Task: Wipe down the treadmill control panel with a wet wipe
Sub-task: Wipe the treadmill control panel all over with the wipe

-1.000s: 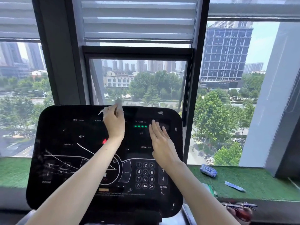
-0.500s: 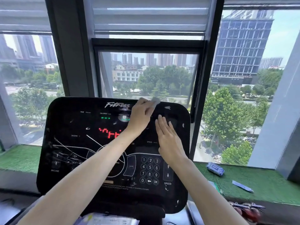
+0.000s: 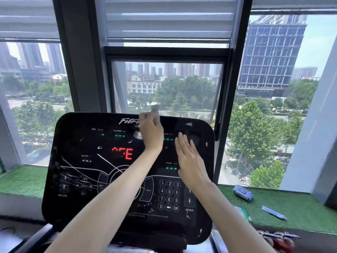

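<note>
The wet wipe (image 3: 154, 110) sits bunched at the top edge of the treadmill control panel (image 3: 76, 161), near the panel's upper middle, just right of the "Fitness" lettering; it is blurred, so its folds cannot be made out. The left hand (image 3: 151, 130) has its fingers curled closed around the wipe and presses it against the panel's top rim. Just to the right of it and lower on the panel, the right hand (image 3: 189, 159) lies flat and spread open, palm down, holding nothing, its fingertips near the distance readout and its heel above the number keypad (image 3: 169, 196). At the panel's centre a red dot display (image 3: 124, 153) glows, with small green readouts around it. The panel is glossy black and carries pale smears and specks. To the right of the panel, on a green turf sill (image 3: 291, 207), rest a blue wipes pack (image 3: 243, 193) and, nearer, a thin pale blue strip (image 3: 273, 212), well apart from each other.
</note>
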### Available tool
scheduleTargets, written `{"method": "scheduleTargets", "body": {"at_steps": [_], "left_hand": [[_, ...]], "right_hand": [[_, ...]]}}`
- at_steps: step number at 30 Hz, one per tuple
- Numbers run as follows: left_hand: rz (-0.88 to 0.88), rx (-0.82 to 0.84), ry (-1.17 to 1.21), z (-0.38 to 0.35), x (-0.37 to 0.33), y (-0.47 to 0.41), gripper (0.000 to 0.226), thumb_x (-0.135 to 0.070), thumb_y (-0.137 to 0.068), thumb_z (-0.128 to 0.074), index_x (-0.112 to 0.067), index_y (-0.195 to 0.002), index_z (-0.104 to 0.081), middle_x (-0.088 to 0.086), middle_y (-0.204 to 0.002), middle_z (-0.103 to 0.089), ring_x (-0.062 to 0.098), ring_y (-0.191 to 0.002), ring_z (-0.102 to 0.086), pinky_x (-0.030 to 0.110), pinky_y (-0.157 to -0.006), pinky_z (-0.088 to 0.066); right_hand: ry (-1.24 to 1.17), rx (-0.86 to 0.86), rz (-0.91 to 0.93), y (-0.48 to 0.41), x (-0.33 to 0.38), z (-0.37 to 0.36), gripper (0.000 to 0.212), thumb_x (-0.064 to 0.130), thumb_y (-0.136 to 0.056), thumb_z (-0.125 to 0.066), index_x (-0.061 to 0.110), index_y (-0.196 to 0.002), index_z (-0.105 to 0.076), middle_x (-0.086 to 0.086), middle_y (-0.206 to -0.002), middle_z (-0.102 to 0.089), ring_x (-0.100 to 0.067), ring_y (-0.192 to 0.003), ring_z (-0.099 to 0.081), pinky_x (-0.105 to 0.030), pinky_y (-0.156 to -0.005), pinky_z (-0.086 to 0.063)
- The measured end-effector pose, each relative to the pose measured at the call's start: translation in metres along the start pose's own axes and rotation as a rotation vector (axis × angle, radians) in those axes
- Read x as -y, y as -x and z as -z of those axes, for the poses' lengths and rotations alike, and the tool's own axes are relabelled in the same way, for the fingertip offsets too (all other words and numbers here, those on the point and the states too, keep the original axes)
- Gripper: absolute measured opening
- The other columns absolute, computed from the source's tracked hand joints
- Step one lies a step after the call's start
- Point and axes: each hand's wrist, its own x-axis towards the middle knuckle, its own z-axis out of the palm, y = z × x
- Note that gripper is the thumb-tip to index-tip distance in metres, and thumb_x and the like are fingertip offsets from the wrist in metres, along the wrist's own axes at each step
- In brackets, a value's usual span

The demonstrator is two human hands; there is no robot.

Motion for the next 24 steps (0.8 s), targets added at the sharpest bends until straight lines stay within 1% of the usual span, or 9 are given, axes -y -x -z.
{"method": "scheduleTargets", "body": {"at_steps": [3,5,8,13,16,18,20,22,24], "left_hand": [[-0.288,0.373,-0.030,-0.011,-0.007,0.016,0.021,-0.022,-0.097,-0.052,-0.022,-0.112,-0.068,-0.002,-0.089,-0.050,0.000,-0.074,-0.046,0.008,-0.072,-0.034],[-0.248,0.297,-0.011,-0.008,-0.001,0.006,0.019,-0.024,-0.096,-0.054,-0.019,-0.104,-0.070,0.000,-0.087,-0.053,0.000,-0.073,-0.046,0.009,-0.072,-0.034],[0.013,-0.071,0.082,-0.002,0.002,-0.001,0.024,-0.026,-0.098,-0.049,-0.014,-0.100,-0.069,0.006,-0.093,-0.053,-0.001,-0.072,-0.046,0.006,-0.072,-0.035],[-0.308,0.380,-0.066,-0.014,-0.014,0.018,0.024,-0.020,-0.098,-0.049,-0.019,-0.114,-0.066,-0.001,-0.095,-0.049,0.008,-0.083,-0.048,0.009,-0.079,-0.036],[-0.117,0.146,0.016,-0.012,-0.007,0.004,0.027,-0.029,-0.098,-0.048,-0.016,-0.111,-0.068,0.003,-0.093,-0.052,0.014,-0.084,-0.052,0.028,-0.087,-0.045],[-0.042,0.047,0.019,-0.013,-0.011,0.007,0.029,-0.028,-0.099,-0.047,-0.014,-0.113,-0.067,0.006,-0.096,-0.051,0.016,-0.083,-0.052,0.026,-0.086,-0.046],[-0.209,0.234,-0.047,-0.022,-0.019,0.020,0.025,-0.022,-0.099,-0.047,-0.017,-0.114,-0.065,0.005,-0.095,-0.050,0.015,-0.082,-0.050,0.009,-0.078,-0.038],[-0.362,0.412,-0.055,-0.025,-0.022,0.026,0.023,-0.018,-0.098,-0.050,-0.017,-0.113,-0.067,0.002,-0.091,-0.050,0.010,-0.078,-0.049,0.004,-0.074,-0.034],[-0.298,0.315,-0.042,-0.026,-0.019,0.017,0.022,-0.018,-0.098,-0.050,-0.014,-0.109,-0.069,-0.001,-0.088,-0.049,0.005,-0.073,-0.046,0.008,-0.077,-0.038]], "right_hand": [[0.026,-0.007,0.035,-0.001,-0.002,0.005,0.091,-0.011,-0.060,-0.066,-0.006,-0.141,-0.026,-0.022,-0.151,-0.017,-0.030,-0.140,-0.018,-0.038,-0.114,-0.008],[0.018,-0.017,0.080,0.000,-0.003,0.008,0.088,-0.010,-0.069,-0.059,-0.002,-0.145,-0.014,-0.018,-0.154,-0.003,-0.026,-0.143,-0.004,-0.033,-0.114,0.003],[-0.007,-0.009,0.081,0.000,-0.002,0.011,0.086,-0.010,-0.072,-0.054,-0.002,-0.145,-0.011,-0.018,-0.155,-0.002,-0.027,-0.143,-0.002,-0.032,-0.114,0.005],[-0.013,-0.013,0.122,0.005,-0.012,0.017,0.085,-0.009,-0.073,-0.050,0.001,-0.147,-0.008,-0.014,-0.155,0.001,-0.021,-0.143,0.005,-0.034,-0.117,0.002],[-0.012,-0.079,0.030,0.024,-0.023,0.018,0.089,-0.014,-0.068,-0.048,0.001,-0.147,-0.011,-0.012,-0.155,-0.003,-0.021,-0.143,0.002,-0.035,-0.117,-0.002],[-0.015,-0.114,-0.050,0.037,-0.027,0.017,0.090,-0.017,-0.063,-0.051,-0.001,-0.145,-0.018,-0.015,-0.154,-0.012,-0.024,-0.143,-0.007,-0.036,-0.117,-0.006],[0.001,-0.122,-0.093,0.044,-0.030,0.014,0.089,-0.018,-0.060,-0.054,-0.002,-0.143,-0.025,-0.017,-0.152,-0.021,-0.026,-0.141,-0.015,-0.038,-0.116,-0.013],[0.030,-0.112,-0.101,0.048,-0.032,0.014,0.087,-0.018,-0.058,-0.056,-0.004,-0.140,-0.031,-0.018,-0.149,-0.028,-0.027,-0.139,-0.022,-0.040,-0.113,-0.019],[0.054,-0.086,-0.105,0.054,-0.034,0.011,0.087,-0.018,-0.056,-0.057,-0.004,-0.139,-0.035,-0.019,-0.147,-0.032,-0.028,-0.137,-0.027,-0.042,-0.111,-0.024]]}}
